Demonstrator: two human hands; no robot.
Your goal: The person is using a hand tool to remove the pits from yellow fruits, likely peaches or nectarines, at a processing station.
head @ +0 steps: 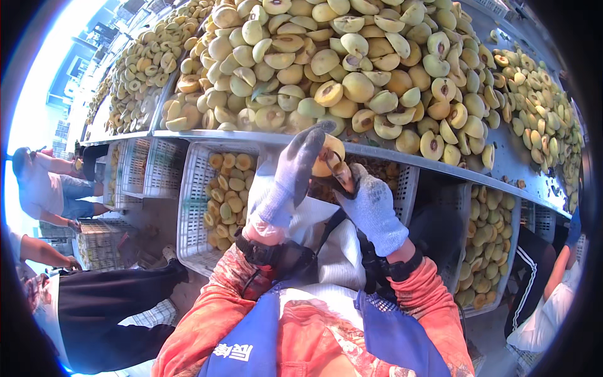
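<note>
My left hand [297,165], in a grey-palmed knit work glove, holds a halved yellow peach [322,165] above the near edge of the metal table. The peach's cut side faces my right hand [372,202], which wears a similar glove and grips a small pitting tool [343,175]. The curved metal end of that tool is against the brownish middle of the peach. Whether a stone is still inside cannot be made out. Beyond my hands, a large heap of halved peaches [325,61] covers the table, some showing dark stones or hollows.
Below the table edge [226,135], a white plastic crate [188,226] of peach halves stands at left, another crate [506,278] at right. Brown scraps [325,192] lie in a container under my hands. More peach heaps [541,113] extend sideways. Other people [103,311] are close on both sides.
</note>
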